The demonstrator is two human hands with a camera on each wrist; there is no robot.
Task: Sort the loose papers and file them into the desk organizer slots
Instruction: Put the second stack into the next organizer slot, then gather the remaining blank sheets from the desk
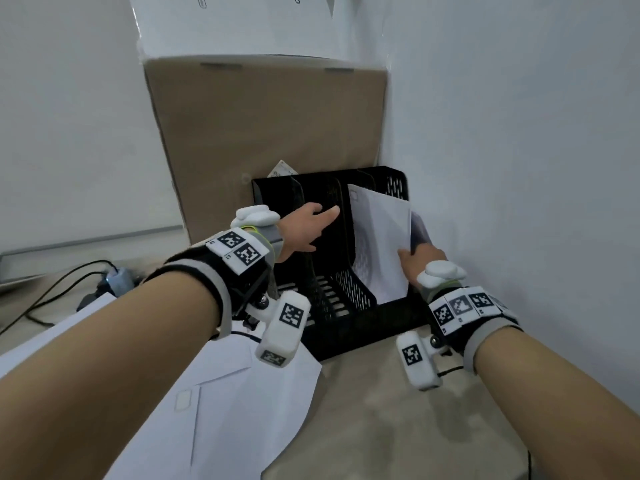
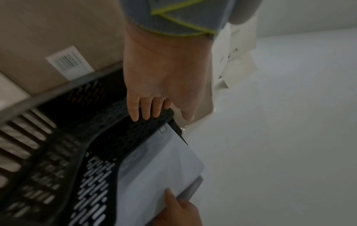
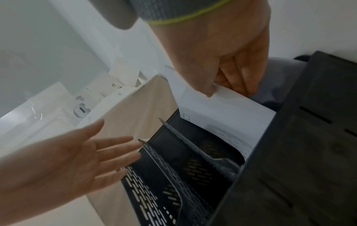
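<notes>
- Papers [image 1: 381, 244] stand tilted in the right-hand part of the black desk organizer [image 1: 349, 334], their lower edge down inside a slot and their top leaning toward the wall [image 1: 519, 133] on the right
- Your right hand [image 1: 420, 261] pinches the near edge of those papers; the right-wrist view shows the thumb [image 3: 204, 88] on one face and curled fingers [image 3: 241, 82] behind the sheets
- Your left hand [image 1: 304, 226] is spread with straight fingers and holds nothing; in the left-wrist view its fingertips [image 2: 146, 113] lie against the top of a perforated divider [image 2: 123, 137] just left of the papers
- From the head view, the thumb [image 1: 329, 213] of that hand points toward the sheets, close to them but not touching
- Whether the papers sit in the last slot or the one before it cannot be told for certain, though they lie to the right of the divider your left hand touches
- More loose sheets [image 1: 225, 410] lie flat on the desk [image 1: 381, 427] to the left of the organizer, under your left forearm
- Behind the organizer a brown cardboard box [image 1: 263, 126] leans upright, with a white box [image 1: 235, 22] above it
- At far left a black cable [image 1: 62, 289] runs across the desk to a small grey device [image 1: 117, 278]
</notes>
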